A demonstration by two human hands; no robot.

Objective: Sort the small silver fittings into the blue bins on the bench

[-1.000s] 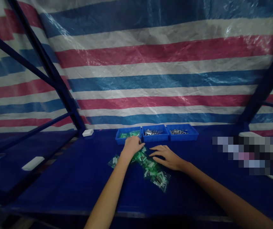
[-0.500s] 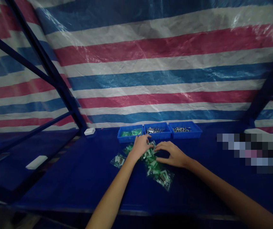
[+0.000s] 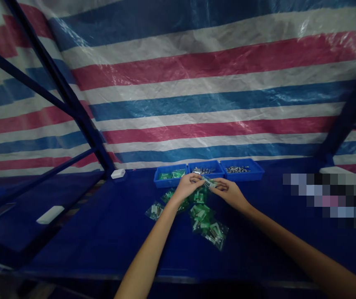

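Observation:
Between both hands, above the pile, is a small clear plastic bag of hardware (image 3: 208, 182). My left hand (image 3: 189, 187) is closed on its left end with thumb and fingers. On the other end, my right hand (image 3: 228, 192) pinches the same bag. Below them lies a loose pile of green-tinted bags (image 3: 201, 214) holding small parts. A clear bag with metal pieces (image 3: 215, 236) is at the pile's near end. Another small bag (image 3: 155, 211) rests left of my left forearm.
Behind the hands stand three blue trays: one with green bags (image 3: 171, 174), one with metal parts (image 3: 204, 170), one with small fittings (image 3: 238, 169). A white box (image 3: 118, 173) sits at the table's (image 3: 103, 232) back left. Blue frame posts (image 3: 82, 120) flank the striped sheet.
My hands have picked a small bag up off the pile and now hold it between them. The right hand's fingers have closed; the other bags lie nearly as before.

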